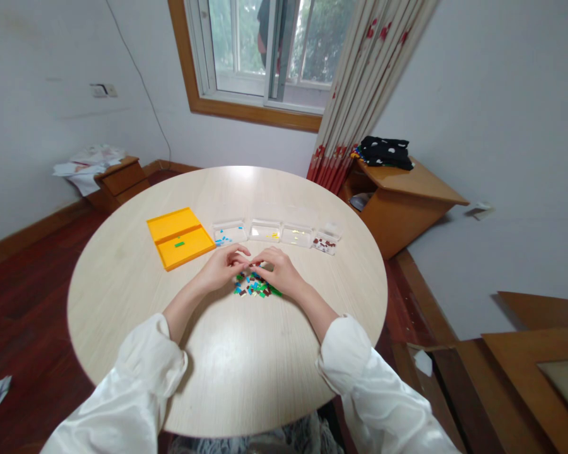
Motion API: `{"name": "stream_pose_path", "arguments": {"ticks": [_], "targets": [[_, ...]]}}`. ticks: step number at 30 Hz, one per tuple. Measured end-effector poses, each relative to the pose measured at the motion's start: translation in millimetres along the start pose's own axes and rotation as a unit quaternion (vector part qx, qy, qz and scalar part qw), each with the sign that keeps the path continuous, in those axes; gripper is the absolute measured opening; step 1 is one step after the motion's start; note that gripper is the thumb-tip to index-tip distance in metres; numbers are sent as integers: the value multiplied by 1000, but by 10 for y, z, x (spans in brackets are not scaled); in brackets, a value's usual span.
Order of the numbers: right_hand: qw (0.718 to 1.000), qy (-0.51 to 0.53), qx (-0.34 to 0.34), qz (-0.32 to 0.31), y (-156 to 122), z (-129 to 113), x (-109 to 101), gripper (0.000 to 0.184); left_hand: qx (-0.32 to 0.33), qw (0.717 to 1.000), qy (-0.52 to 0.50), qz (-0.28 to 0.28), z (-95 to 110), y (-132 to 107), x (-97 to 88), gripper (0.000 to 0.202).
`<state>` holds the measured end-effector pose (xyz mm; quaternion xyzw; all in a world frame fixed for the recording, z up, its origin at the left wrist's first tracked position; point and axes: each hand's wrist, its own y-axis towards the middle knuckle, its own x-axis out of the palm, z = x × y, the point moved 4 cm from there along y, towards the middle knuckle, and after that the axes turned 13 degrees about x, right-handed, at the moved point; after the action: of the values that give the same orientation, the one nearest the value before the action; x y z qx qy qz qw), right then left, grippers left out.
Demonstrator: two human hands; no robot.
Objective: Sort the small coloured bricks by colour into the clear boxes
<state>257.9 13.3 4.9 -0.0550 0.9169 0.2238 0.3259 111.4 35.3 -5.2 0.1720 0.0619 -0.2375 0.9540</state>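
My left hand (223, 267) and my right hand (279, 270) meet fingertip to fingertip over a loose pile of small coloured pieces (258, 289), mostly green, blue and brown. Both hands have curled fingers in a pinch; whatever sits between the tips is too small to make out. Just beyond them stand clear plastic trays in a row: one with blue pieces (230, 232), one with a few yellow pieces (265, 229), one with pale yellow pieces (297, 234), and one with brown pieces (324, 243). An open orange-yellow case (177, 227) lies left of the trays, with a green piece (179, 244) in it.
Everything rests on a round pale wooden table (236, 372). Behind it are a window and a curtain (360, 82). A wooden cabinet (397, 189) with dark folded cloth (385, 153) stands back right; a small cabinet (123, 180) with papers stands back left.
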Motion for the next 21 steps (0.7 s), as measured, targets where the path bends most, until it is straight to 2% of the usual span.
{"name": "stream_pose_path", "arguments": {"ticks": [8, 14, 21], "targets": [[1000, 4, 8, 25, 14, 54, -80, 2, 7, 999, 34, 20, -55, 11, -39, 25], [992, 11, 43, 115, 50, 245, -360, 4, 10, 990, 142, 5, -15, 26, -45, 16], [962, 17, 138, 234, 23, 585, -754, 14, 9, 983, 176, -44, -14, 14, -7, 19]]}}
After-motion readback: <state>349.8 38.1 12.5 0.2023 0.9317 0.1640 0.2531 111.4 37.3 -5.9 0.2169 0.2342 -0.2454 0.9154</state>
